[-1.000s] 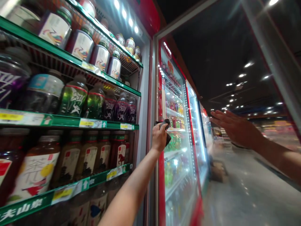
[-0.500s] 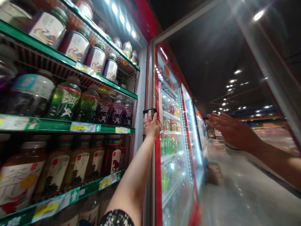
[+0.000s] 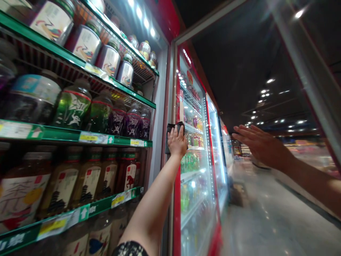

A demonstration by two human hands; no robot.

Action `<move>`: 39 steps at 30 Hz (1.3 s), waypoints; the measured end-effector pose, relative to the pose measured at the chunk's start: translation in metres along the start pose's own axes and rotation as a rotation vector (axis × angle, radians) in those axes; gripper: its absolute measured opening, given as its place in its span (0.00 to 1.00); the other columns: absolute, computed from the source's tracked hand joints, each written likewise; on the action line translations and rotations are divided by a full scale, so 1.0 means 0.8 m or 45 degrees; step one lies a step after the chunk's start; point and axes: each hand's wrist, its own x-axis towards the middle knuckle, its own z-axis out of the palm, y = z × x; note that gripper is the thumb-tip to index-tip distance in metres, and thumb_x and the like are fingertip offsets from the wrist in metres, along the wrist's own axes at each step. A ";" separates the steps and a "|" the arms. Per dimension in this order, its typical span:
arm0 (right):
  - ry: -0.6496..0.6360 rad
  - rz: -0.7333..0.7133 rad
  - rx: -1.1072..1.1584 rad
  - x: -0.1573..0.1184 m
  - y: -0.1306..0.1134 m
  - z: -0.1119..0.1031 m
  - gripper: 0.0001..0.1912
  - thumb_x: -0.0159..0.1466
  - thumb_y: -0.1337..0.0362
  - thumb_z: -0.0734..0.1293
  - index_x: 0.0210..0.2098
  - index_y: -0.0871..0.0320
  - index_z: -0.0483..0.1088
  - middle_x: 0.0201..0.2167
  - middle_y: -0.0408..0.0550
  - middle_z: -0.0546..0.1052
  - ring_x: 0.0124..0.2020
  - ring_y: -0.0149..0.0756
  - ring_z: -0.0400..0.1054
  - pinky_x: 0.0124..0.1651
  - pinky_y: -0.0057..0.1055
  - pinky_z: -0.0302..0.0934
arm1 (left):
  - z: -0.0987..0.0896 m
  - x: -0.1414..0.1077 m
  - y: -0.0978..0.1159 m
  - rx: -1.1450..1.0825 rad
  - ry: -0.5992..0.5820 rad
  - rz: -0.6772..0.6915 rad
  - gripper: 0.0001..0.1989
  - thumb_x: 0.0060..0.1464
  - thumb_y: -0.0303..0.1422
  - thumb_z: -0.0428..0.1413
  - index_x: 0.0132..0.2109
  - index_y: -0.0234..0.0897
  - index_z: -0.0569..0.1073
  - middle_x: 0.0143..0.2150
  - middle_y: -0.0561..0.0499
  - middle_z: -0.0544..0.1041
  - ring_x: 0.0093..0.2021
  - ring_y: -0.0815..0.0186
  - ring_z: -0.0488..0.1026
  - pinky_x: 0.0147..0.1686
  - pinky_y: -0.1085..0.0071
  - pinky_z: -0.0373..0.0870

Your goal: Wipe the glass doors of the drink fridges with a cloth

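My left hand (image 3: 177, 143) reaches forward from the lower middle and presses a black cloth (image 3: 170, 147) against the inner side of the opened glass door (image 3: 197, 199), near its hinge-side frame. Its fingers lie over the cloth, which is partly hidden beneath them. On the right, my right hand (image 3: 262, 145) is stretched out flat with fingers extended and nothing in it. It is at the door's glass; whether it touches the pane I cannot tell.
To the left, fridge shelves (image 3: 64, 135) with green price strips hold rows of bottled drinks (image 3: 73, 105). Further red-framed fridges (image 3: 213, 142) stand beyond the glass. A shiny aisle floor (image 3: 261, 213) runs back on the right.
My left hand and the black cloth have shifted slightly right across the door, away from the frame. My right hand stays nearly where it was, still flat.
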 end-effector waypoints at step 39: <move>-0.128 -0.096 0.033 -0.045 0.029 -0.015 0.29 0.63 0.81 0.58 0.62 0.63 0.68 0.65 0.58 0.69 0.68 0.45 0.60 0.65 0.45 0.61 | 0.001 -0.133 0.124 -0.249 -0.084 0.640 0.26 0.66 0.37 0.49 0.69 0.52 0.63 0.74 0.50 0.57 0.75 0.55 0.50 0.72 0.51 0.47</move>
